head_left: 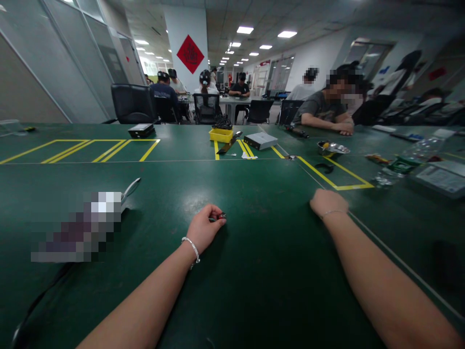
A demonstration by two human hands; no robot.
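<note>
My left hand (205,226) rests on the green table (254,271), fingers curled round a small dark object (220,216) whose tip pokes out past the fingertips. A bead bracelet circles that wrist. My right hand (327,201) lies on the table to the right, knuckles up and fingers folded under; whatever may be in it is hidden. A thin bracelet sits on that wrist.
A blurred-out item with a white cable (131,188) lies at the left. Farther off stand a yellow tray (221,134), a grey box (260,140), a black box (141,130) and a metal bowl (332,148). Yellow tape lines mark the table. A seated person (323,109) leans on it at right.
</note>
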